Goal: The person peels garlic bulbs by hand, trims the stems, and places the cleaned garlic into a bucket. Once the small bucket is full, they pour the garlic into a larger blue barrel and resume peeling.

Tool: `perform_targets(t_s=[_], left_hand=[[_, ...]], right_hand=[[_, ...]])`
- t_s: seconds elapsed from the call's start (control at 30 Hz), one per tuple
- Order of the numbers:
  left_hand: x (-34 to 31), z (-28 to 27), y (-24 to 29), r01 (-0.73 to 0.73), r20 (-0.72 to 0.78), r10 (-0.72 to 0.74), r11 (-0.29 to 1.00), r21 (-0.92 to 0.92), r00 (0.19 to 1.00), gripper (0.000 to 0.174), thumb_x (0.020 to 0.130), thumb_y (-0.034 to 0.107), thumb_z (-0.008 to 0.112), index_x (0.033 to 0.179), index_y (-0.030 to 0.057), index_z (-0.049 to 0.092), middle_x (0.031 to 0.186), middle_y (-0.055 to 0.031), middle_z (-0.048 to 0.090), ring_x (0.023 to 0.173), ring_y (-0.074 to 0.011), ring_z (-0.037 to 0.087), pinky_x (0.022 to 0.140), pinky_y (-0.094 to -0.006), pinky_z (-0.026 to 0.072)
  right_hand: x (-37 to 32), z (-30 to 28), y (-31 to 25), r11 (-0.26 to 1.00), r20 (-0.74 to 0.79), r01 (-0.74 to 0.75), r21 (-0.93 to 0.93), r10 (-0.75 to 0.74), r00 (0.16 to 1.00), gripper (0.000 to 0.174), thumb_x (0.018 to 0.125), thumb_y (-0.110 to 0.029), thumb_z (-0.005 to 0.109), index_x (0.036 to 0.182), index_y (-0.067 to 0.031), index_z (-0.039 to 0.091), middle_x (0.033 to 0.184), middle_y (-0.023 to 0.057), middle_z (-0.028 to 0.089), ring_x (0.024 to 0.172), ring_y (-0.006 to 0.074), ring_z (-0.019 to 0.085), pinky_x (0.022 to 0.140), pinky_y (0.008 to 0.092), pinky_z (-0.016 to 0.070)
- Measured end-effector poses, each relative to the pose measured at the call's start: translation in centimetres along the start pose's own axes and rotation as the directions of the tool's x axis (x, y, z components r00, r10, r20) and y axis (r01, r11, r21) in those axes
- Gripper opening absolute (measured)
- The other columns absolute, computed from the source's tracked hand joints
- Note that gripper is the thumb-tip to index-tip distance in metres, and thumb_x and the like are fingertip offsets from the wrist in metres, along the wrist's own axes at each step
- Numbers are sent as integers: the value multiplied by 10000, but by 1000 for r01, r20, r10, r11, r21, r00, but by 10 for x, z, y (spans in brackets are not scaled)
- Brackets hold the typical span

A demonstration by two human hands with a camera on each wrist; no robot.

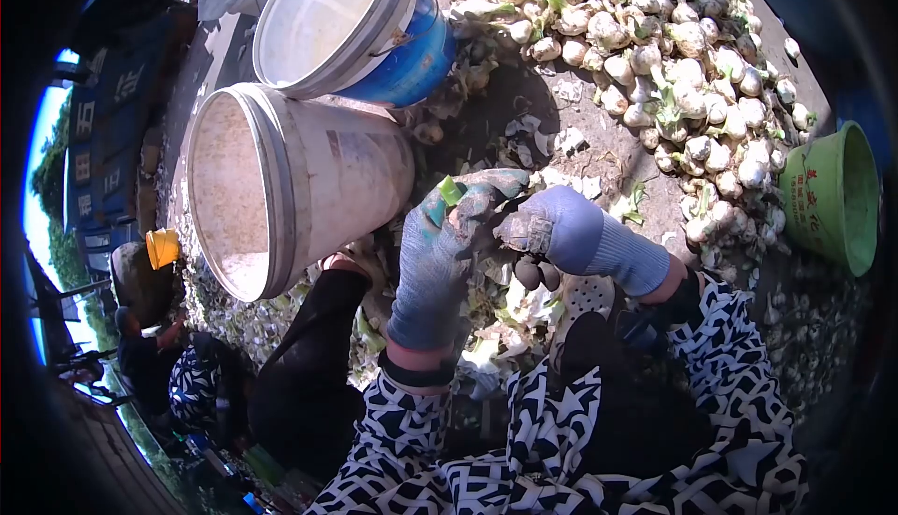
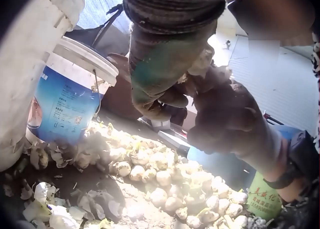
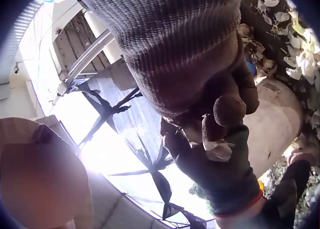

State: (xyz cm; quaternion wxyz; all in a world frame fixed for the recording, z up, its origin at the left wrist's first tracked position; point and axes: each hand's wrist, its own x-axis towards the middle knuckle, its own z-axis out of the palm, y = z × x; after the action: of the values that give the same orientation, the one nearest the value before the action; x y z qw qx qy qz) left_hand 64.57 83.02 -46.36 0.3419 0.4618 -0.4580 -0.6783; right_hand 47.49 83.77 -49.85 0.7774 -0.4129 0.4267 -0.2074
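Both hands wear grey knit gloves with dirty palms and meet in front of the body. The left hand (image 1: 449, 220) grips a garlic bulb, whose cut green stem (image 1: 450, 190) pokes up between thumb and fingers. Most of that bulb is hidden; a pale part of the garlic bulb (image 2: 202, 64) shows between the gloves in the left wrist view. Against it the right hand (image 1: 561, 230) curls its fingers, the dark thumb side turned towards the left hand. In the right wrist view, a whitish flap of peel (image 3: 218, 151) sticks out beside the right fingertips.
A large pile of white garlic bulbs (image 1: 687, 75) spreads at the far right. A tipped white bucket (image 1: 346, 174) and a blue-and-white bucket (image 1: 412, 61) stand left. A green bucket (image 1: 832, 197) is right. Loose peels (image 1: 524, 314) litter the ground around the feet. Another person (image 1: 196, 379) sits far left.
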Motion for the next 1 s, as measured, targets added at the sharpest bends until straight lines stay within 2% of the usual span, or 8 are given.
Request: perform_targets(t_s=[0.2, 0.23, 0.3, 0.4, 0.47, 0.53, 0.8, 1.0], left_hand=[[3, -6, -19, -111, 57, 124, 973, -203, 991, 322, 970, 198, 480, 1119, -66, 587, 1182, -163, 611, 1095, -205, 583, 972, -342, 436], [4, -8, -24, -180, 49, 193, 965, -191, 980, 378, 986, 248, 422, 1149, -58, 572, 1194, -189, 599, 1156, -274, 546, 1016, -409, 401], [2, -10, -28, -263, 44, 279, 938, -228, 959, 433, 1006, 277, 349, 1214, -56, 533, 1236, -230, 566, 1262, -375, 461, 1077, -523, 331], [6, -21, -30, -313, 43, 311, 947, 69, 949, 433, 1002, 273, 363, 1229, -59, 525, 1257, -240, 550, 1258, -373, 465, 1081, -517, 327], [5, -21, -27, -336, 76, 332, 941, 41, 940, 429, 1003, 264, 373, 1232, -68, 519, 1266, -245, 543, 1250, -347, 476, 1077, -480, 340], [5, -19, -26, -281, 65, 281, 960, -4, 957, 421, 944, 282, 510, 1190, -55, 568, 1243, -192, 581, 1175, -262, 549, 1017, -363, 399], [3, -20, -7, -326, 163, 295, 921, 213, 941, 364, 950, 245, 489, 1165, -26, 600, 1168, -176, 624, 1159, -294, 561, 1006, -388, 408], [-4, -21, -15, -353, 79, 345, 921, 165, 935, 324, 868, 76, 595, 1166, -49, 575, 1158, -181, 634, 1099, -287, 608, 959, -384, 463]], right_hand=[[16, -5, 43, 937, -50, 345, -51, -347, 937, 322, 919, -309, 601, 866, 1, 671, 616, 81, 639, 442, 118, 568, 395, 244, 463], [7, -7, 30, 996, 3, 52, -77, -52, 999, 304, 898, -324, 598, 925, -37, 695, 734, 98, 663, 627, 144, 606, 598, 294, 483], [3, -7, 38, 997, -2, 68, -21, -68, 998, 300, 899, -309, 617, 873, -15, 669, 694, 83, 654, 567, 121, 599, 528, 264, 488], [-5, -2, 36, 994, 21, -9, 113, 7, 1000, 256, 907, -262, 632, 880, -7, 645, 674, 60, 638, 537, 94, 594, 485, 230, 483], [-5, 2, 28, 862, -4, 444, -245, -459, 889, 261, 909, -280, 634, 862, -24, 645, 676, 29, 622, 575, 77, 581, 532, 233, 477], [-12, 5, 14, 941, -42, 326, -86, -331, 943, 314, 906, -327, 639, 808, -29, 640, 647, 2, 604, 561, 87, 547, 539, 276, 470], [-6, 16, 7, 943, -80, 285, -173, -302, 950, 330, 935, -307, 591, 803, -15, 670, 677, 42, 659, 583, 88, 610, 500, 219, 481], [1, 8, 24, 763, -26, 579, -286, -611, 791, 314, 932, -297, 595, 879, -2, 689, 678, 50, 658, 558, 77, 600, 473, 216, 476]])
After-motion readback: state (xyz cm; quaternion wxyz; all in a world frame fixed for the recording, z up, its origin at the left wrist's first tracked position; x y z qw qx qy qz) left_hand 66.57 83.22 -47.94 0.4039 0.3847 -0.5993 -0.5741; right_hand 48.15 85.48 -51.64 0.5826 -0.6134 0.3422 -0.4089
